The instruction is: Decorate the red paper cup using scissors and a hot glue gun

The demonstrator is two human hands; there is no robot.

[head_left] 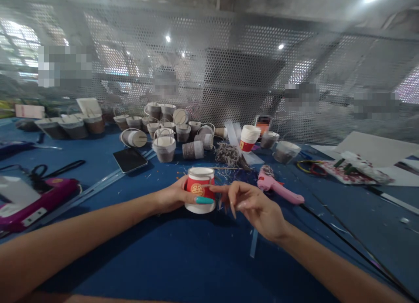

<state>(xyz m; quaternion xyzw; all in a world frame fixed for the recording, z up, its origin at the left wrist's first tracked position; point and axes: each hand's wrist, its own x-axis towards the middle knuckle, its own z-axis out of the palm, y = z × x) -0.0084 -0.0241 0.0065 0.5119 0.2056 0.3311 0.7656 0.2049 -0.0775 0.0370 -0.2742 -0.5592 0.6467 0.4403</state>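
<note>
I hold the near cup
Left hand grasps its left; right hand, loosely open, points at it.

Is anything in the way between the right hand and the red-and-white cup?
Nothing visible. The right hand's extended finger reaches the cup's right side. The left hand holds the opposite side; the pink glue gun lies outside the gap.
</note>
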